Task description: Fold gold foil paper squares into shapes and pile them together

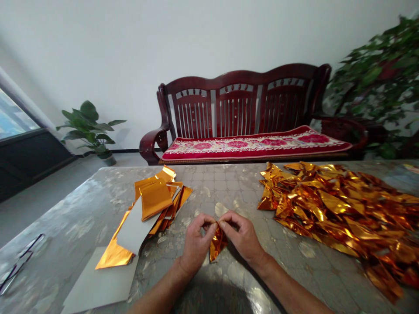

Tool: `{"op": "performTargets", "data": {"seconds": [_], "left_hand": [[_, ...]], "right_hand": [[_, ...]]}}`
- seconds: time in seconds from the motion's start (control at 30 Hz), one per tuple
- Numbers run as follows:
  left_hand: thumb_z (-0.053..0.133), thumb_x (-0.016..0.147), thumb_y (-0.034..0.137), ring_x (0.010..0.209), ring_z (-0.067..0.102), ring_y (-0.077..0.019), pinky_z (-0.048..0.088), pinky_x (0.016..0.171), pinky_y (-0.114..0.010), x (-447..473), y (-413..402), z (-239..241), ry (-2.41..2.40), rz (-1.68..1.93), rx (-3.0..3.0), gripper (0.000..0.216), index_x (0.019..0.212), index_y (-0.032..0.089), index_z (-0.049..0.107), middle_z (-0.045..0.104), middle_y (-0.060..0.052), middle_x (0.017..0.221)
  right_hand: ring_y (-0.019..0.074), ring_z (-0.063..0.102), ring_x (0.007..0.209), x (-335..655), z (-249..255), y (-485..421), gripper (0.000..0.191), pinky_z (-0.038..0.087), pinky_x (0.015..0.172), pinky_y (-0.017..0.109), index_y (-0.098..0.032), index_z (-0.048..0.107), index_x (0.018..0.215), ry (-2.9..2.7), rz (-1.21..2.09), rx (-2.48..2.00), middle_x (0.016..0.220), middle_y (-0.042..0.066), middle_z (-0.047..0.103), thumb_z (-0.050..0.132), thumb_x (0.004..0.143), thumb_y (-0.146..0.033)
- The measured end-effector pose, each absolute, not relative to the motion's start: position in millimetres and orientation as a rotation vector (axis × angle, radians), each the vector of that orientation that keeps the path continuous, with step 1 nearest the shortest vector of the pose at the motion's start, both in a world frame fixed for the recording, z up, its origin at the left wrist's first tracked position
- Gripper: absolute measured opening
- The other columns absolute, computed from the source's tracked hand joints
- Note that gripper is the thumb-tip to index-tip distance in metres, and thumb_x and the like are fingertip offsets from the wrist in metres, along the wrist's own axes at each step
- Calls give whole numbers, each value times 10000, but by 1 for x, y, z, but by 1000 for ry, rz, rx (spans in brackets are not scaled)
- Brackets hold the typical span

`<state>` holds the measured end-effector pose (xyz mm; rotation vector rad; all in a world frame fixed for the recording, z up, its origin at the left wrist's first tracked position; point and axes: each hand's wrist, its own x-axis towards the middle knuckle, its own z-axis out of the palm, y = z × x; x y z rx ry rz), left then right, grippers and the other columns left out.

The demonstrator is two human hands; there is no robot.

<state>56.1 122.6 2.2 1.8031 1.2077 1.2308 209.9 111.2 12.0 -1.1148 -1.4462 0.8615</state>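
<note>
Here — floral table (pixel 242 187), bench (pixel 235 102) beyond, held foil (pixel 217 245).

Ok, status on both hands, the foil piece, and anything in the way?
Left hand and right hand pinching top of gold foil piece. Piece upright between them. Sheet stack left, foil pile right, both apart from hands.
</note>
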Motion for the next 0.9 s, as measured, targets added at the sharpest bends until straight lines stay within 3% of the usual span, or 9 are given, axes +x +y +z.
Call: {"op": "performTargets", "data": {"seconds": [0.3, 0.6, 0.9], "left_hand": [[597, 865, 238, 670, 513, -121, 404, 652, -234, 52, 124, 3, 1211, 1235, 1854, 151, 723, 188, 610, 566, 21, 718], [586, 884, 279, 669, 520, -130, 401, 653, -242, 50, 123, 1, 1208, 1205, 1921, 188, 720, 193, 610, 576, 11, 708], [531, 939, 277, 699, 510, -129, 402, 673, -241, 49, 126, 4, 1197, 1170, 2117, 249, 706, 192, 559, 548, 11, 713]], "right_hand": [[145, 598, 677, 208, 4, 115, 132, 476, 635, 246, -179, 702, 791, -1351, 988, -1120, 720, 2, 661, 662, 759, -300], [125, 559, 659, 208, 4, 115, 80, 445, 624, 227, -190, 642, 752, -1465, 940, -1153, 703, -25, 602, 588, 801, -224], [150, 546, 761, 211, 9, 111, 127, 402, 701, 263, -214, 570, 761, -1787, 583, -1297, 793, -9, 584, 549, 839, -115]]}}
